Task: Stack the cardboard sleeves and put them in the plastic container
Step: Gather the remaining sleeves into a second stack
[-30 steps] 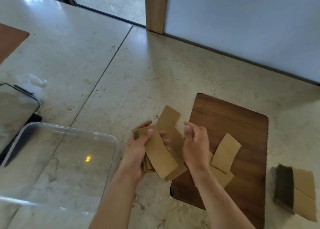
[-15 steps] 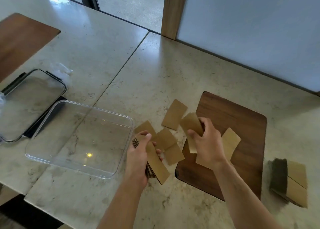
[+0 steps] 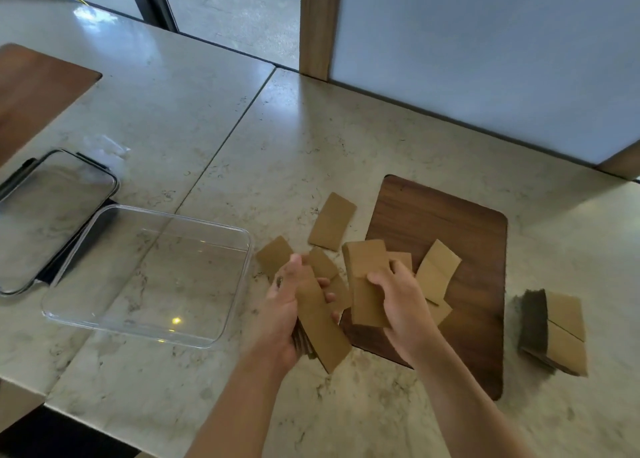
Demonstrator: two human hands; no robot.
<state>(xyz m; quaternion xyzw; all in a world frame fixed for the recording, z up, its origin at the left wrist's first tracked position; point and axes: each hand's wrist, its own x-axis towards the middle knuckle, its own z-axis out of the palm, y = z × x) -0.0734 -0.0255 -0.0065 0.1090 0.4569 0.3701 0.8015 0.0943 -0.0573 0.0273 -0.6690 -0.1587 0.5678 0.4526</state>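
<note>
She is in the gathering step, by my reckoning: the left hand point(image 3: 291, 305) is clamping a small stack of sleeves point(image 3: 320, 322), thumb on top and fingers curled beneath, while the right hand point(image 3: 398, 302) is pinching a single sleeve point(image 3: 365, 281) just beside that stack, upright and slightly tilted. The next move probably calls for squaring this sleeve onto the held stack without letting the lower ones fan out. Beyond the two grips, loose sleeves point(image 3: 332, 220) are lying on the counter and the wooden board point(image 3: 450, 222). The plastic container point(image 3: 221, 225) is sitting to the left of the left hand, holding nothing yet. Both forearms are reaching forward, wrists bent inward toward each other.
</note>
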